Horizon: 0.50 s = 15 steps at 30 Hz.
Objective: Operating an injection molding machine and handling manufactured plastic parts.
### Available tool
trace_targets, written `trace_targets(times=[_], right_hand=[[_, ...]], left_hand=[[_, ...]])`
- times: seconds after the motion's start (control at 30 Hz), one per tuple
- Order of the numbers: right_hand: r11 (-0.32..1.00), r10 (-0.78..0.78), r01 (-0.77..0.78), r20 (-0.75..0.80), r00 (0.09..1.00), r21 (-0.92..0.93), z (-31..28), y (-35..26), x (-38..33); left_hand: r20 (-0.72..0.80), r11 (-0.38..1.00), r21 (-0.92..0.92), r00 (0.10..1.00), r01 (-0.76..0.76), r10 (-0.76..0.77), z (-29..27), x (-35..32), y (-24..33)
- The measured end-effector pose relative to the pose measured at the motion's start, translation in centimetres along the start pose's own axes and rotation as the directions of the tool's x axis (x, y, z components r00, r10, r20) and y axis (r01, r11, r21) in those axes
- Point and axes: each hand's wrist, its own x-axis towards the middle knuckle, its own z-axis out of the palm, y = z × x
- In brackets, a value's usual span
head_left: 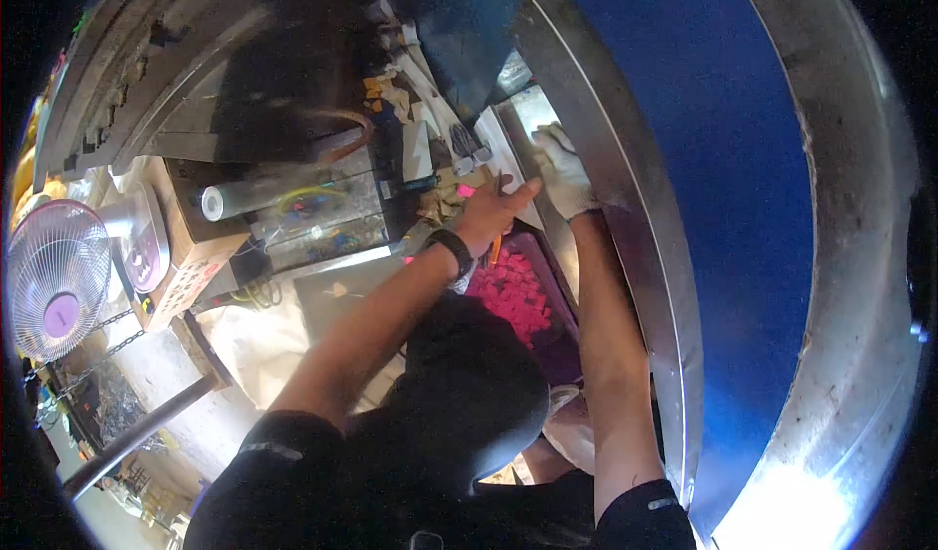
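Note:
My left hand [486, 216] is bare, with a black band [450, 252] at the wrist. Its thumb and a finger stretch apart toward the right, above a dark purple tray [564, 343] of small bright pink pieces [513, 299]. A thin orange item [495, 249] sticks out beneath this hand; whether the palm holds it is hidden. My right hand [567, 171] wears a whitish glove and reaches in beside a brightly lit pale metal surface [532, 110]. Its fingers are bent together there, and what lies under them is hidden.
A grey metal edge [625, 174] and a large blue panel [703, 208] run close along my right arm. At left are a fan [61, 276], a cardboard box [191, 257] and a metal bar [142, 438]. A white roll [234, 201] lies near a cluttered shelf [327, 232].

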Motion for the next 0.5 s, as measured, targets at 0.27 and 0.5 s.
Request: trace_targets(times=[0.27,0.5], right_hand=[[0.838,0.036,0.102,0.241,0.97,-0.536,3.8,1.1,3.8],[0.633,-0.119,0.165,0.115,0.986,-0.756,5.4,1.3,4.8]], left_hand=[[-0.176,0.835,0.495,0.914,-0.238,0.365,-1.8,4.1,-3.6],[-0.085,0.867,0.453,0.958,-0.208,0.275,-2.0,5.3,-4.0]])
